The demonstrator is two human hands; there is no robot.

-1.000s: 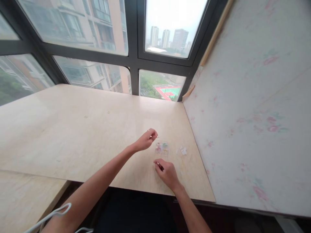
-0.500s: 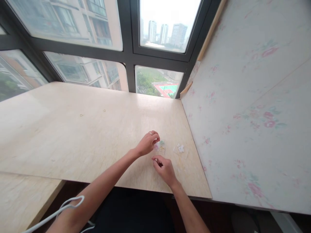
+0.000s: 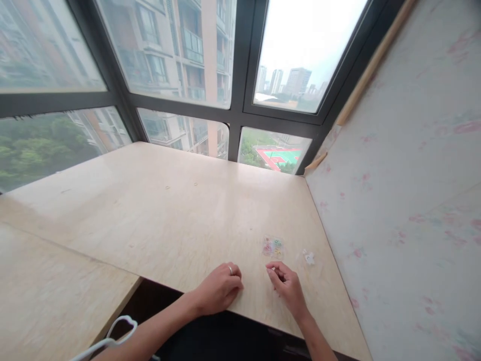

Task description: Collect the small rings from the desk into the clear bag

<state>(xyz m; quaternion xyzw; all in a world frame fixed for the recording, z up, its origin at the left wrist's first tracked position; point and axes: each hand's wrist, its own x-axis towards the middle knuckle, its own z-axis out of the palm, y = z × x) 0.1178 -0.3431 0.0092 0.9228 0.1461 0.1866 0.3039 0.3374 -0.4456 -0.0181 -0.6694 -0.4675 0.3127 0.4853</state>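
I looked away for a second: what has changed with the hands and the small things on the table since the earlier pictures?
The left hand drew back from beside the clear packet toward the near edge of the table and rests there, curled. The right hand stayed by the packet, its pinch grip unchanged. The packet and the small white piece did not move.

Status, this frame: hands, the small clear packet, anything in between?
Left hand curled on table edge, ring on. Right hand fingertips pinched, contents too small to tell. Clear packet untouched beyond right hand, nothing between; white piece to its right.
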